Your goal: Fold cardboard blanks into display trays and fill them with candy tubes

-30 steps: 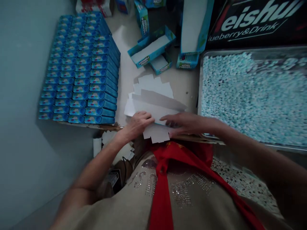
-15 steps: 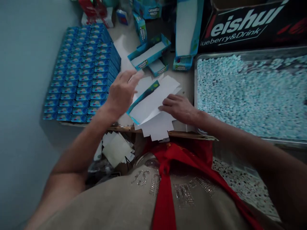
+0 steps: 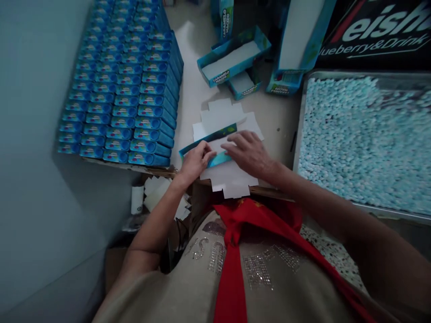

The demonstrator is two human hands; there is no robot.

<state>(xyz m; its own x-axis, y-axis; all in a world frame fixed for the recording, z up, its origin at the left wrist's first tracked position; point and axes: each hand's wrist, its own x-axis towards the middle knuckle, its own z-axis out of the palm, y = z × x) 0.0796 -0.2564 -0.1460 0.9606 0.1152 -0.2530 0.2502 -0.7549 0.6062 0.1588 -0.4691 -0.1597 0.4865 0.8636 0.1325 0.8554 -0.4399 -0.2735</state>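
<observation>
A partly folded blue cardboard box [image 3: 209,138] with a white inside lies on flat white card blanks [image 3: 233,183] near the table's front edge. Its far wall and near wall stand up along the white base. My left hand [image 3: 195,162] is at the left end, thumb and fingers closed on the near wall. Over the right part of the box is my right hand [image 3: 251,151], its fingers apart and bent down towards the near wall. Whether those fingertips touch the card is unclear. Part of the box's right end is hidden behind the right hand.
Stacked small blue packs [image 3: 117,96] stand at the left. Folded blue boxes [image 3: 232,58] lie behind the work. On the right is a metal tray [image 3: 302,121] of pale blue candies, with a black carton [image 3: 380,33] behind it. Loose card pieces [image 3: 158,190] lie below the table edge.
My left hand has come down from above the box to its near left corner and closed there. The near wall is now folded up. The camera view has shifted.
</observation>
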